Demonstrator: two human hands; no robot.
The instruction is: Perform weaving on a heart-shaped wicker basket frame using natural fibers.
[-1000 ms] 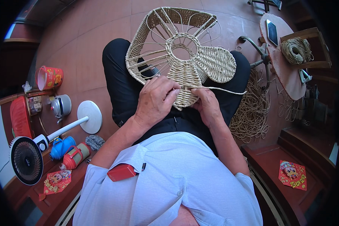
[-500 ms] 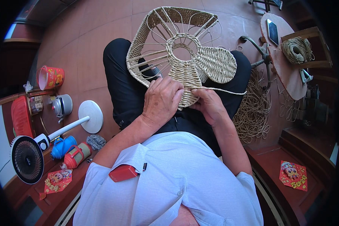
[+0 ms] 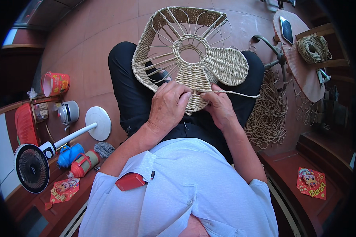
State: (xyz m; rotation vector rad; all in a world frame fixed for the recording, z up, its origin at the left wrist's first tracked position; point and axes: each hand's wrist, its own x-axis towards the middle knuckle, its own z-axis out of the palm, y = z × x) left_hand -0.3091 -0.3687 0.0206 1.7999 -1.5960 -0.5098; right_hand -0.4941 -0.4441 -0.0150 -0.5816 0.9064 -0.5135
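A partly woven flower-shaped straw basket (image 3: 194,81) rests across my lap, with a round opening at its centre. Two of its petals are filled with weave; bare spokes and thin wire loops show elsewhere. My left hand (image 3: 167,103) grips the edge of the near petal, fingertips partly hidden behind the knuckles. At that petal's right side, my right hand (image 3: 220,107) pinches a straw cord (image 3: 241,94) between thumb and fingers. The cord's free end sticks out to the right.
A heap of loose straw cord (image 3: 267,114) lies on the floor at right. Beyond it, a low board (image 3: 294,65) bears a phone (image 3: 286,29) and a cord coil (image 3: 314,48). To the left are a fan (image 3: 32,168), a kettle (image 3: 68,111), flasks (image 3: 83,163) and a red bucket (image 3: 56,83).
My right hand's fingers have shifted slightly up and over the cord at the petal's edge. The view has turned a little; the left hand keeps its grip on the basket.
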